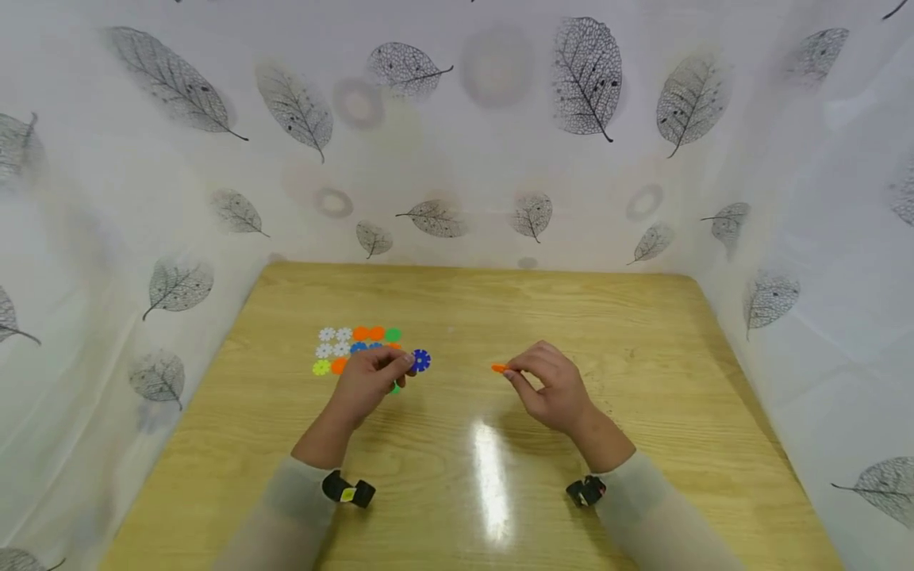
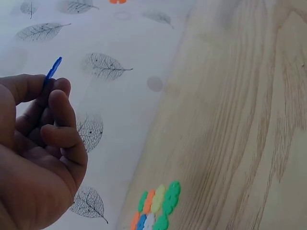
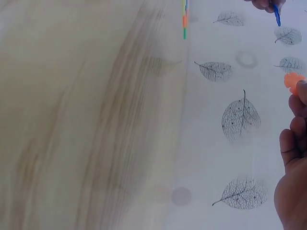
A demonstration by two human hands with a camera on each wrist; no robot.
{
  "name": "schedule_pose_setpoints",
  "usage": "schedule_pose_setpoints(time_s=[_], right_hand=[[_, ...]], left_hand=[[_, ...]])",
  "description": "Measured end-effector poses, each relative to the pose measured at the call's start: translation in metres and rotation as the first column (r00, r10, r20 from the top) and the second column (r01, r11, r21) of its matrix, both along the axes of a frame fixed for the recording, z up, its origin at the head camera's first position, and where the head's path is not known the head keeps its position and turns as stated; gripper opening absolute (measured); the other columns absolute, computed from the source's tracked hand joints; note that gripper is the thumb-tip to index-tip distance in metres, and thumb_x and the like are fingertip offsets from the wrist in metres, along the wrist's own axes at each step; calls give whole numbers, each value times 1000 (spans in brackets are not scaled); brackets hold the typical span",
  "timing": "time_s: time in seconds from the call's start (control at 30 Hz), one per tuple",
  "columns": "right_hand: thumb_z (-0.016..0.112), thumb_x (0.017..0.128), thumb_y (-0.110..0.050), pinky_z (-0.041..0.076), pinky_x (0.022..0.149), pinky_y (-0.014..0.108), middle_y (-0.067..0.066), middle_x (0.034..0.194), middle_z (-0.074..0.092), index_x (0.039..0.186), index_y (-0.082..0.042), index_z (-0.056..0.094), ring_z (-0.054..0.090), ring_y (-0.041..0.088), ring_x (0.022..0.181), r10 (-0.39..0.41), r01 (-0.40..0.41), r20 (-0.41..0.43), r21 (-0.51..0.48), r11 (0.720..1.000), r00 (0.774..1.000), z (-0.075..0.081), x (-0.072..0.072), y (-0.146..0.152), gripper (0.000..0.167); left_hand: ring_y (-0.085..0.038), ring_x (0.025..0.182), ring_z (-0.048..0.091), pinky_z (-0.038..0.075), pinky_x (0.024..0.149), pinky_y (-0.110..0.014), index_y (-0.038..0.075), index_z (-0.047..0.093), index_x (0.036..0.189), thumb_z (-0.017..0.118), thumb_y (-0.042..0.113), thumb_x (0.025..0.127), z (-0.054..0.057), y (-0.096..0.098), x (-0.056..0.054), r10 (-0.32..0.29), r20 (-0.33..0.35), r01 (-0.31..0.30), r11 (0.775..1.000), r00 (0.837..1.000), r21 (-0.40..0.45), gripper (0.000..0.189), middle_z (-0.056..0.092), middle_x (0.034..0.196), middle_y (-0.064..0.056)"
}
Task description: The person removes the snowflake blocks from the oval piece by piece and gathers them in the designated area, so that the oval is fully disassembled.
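Observation:
Between thumb and fingertips, my left hand [image 1: 371, 381] pinches a dark blue notched disc [image 1: 421, 360], a flat snowflake-like plastic piece. In the left wrist view the blue disc [image 2: 53, 70] shows edge-on above the curled fingers. My right hand [image 1: 553, 385] pinches an orange notched disc [image 1: 498, 368], seen nearly edge-on from the head; the right wrist view shows the orange disc [image 3: 291, 82] more face-on. Both discs are held above the table, apart from each other. Rows of similar discs in white [image 1: 327, 334], orange, blue, green and yellow lie by the left hand, which partly covers them.
The wooden table [image 1: 443, 476] has a bright light reflection near its front middle. A white leaf-printed sheet [image 1: 493, 159] hangs behind it and along both sides. Black wrist straps [image 1: 348, 490] sit over light sleeves on both arms.

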State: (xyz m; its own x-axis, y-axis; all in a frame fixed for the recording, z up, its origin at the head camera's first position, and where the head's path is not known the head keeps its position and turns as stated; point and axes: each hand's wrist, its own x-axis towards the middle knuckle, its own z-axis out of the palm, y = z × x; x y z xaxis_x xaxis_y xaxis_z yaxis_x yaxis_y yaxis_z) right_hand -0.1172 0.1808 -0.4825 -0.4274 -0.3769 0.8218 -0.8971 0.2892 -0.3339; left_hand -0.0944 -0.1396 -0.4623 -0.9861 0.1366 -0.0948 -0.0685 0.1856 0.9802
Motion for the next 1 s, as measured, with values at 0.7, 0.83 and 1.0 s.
schedule_pose_setpoints(time_s=[0.7, 0.83, 1.0], right_hand=[[79, 93, -11, 56, 73, 22, -1, 92, 75, 99, -10, 79, 67, 11, 81, 58, -97, 281, 127, 987, 958, -1, -10, -90, 7], [78, 95, -15, 55, 72, 21, -1, 92, 76, 101, -10, 81, 66, 10, 79, 54, -125, 364, 174, 977, 930, -3, -13, -114, 9], [74, 99, -22, 51, 70, 18, -5, 93, 75, 106, -12, 80, 61, 4, 76, 46, -186, 464, 261, 947, 885, -10, -19, -146, 13]], left_hand=[[-19, 83, 66, 55, 78, -40, 4, 76, 119, 75, 41, 97, -12, -93, 8, 259, 26, -246, 941, 966, -232, 43, 77, 103, -5], [-21, 84, 67, 54, 75, -34, 3, 76, 119, 75, 42, 97, -18, -110, 11, 285, 40, -262, 920, 958, -292, 45, 77, 103, -8], [-21, 85, 69, 51, 67, -29, -1, 74, 121, 72, 37, 100, -26, -126, 13, 297, 58, -252, 884, 953, -395, 43, 76, 103, -12]])
